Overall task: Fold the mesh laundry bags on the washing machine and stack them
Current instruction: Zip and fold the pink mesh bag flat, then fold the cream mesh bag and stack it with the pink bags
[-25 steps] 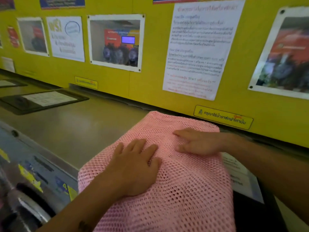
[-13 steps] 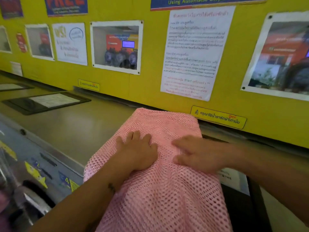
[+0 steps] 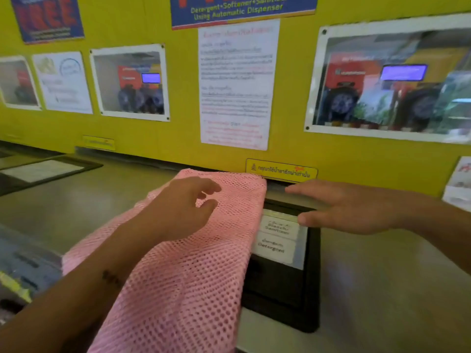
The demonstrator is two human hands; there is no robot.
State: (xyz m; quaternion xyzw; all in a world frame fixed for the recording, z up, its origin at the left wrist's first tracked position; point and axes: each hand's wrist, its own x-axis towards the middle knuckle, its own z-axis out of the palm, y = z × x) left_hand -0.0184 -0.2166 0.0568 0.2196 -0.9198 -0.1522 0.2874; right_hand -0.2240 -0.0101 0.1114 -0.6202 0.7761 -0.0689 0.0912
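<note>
one pink open-weave mesh laundry bag (image 3: 204,250) lies flat on the grey washing machine top (image 3: 76,200), apparently folded lengthwise. left hand (image 3: 178,210) above it, right hand (image 3: 354,207) just beside; both grips apart, empty. no stack visible; further folding probably left.

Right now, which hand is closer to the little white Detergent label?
The right hand. Its thumb hangs just above the white labels on the black lid. The left hand is further left, over the pink mesh bag.
</note>
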